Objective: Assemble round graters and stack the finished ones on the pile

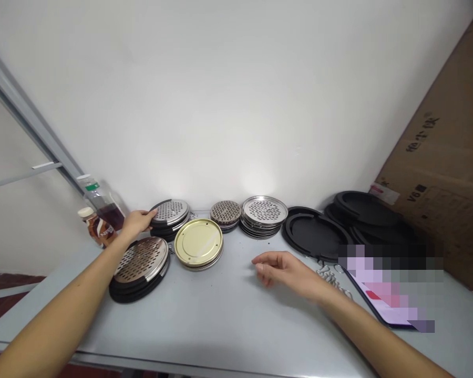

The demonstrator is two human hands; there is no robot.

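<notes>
My left hand [139, 221] reaches to the back left, its fingers closed on the black-rimmed edge of a round metal grater [172, 211] on top of a stack. Below that forearm lies another stack topped by a perforated, black-rimmed round grater [142, 260]. A gold-coloured round lid [199, 241] tops a small stack to its right. My right hand [279, 270] hovers over the grey table with loosely bent fingers apart and nothing visible in them. Beyond it stand a stack of silver perforated discs [265, 211] and a smaller grater disc [225, 212].
Black round trays [317, 231] and more black rims [366, 207] lie at the right. Small metal clips [333, 278] sit beside a partly pixelated phone [378, 299]. Two bottles, one brown-labelled [96, 226] and one with dark liquid [106, 205], stand left. A cardboard box [445, 173] borders the right.
</notes>
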